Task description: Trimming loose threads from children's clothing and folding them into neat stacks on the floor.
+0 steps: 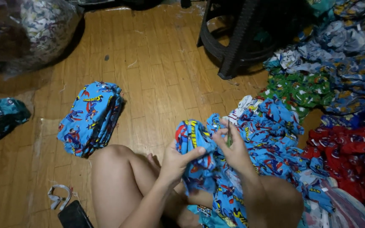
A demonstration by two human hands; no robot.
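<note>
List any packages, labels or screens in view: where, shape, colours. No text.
Clear plastic bag: top left on the wood floor, bulging, stuffed with pale printed fabric.
Dark phone-like slab: bottom left by the knee, flat, rectangular, black; screen not lit.
White tag: on blue fabric at right, tiny.

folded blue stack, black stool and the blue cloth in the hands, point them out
folded blue stack [90, 118], head view, middle of the top piece
black stool [233, 40], head view, front leg
blue cloth [193, 139], head view, bunched part by the left hand
</note>
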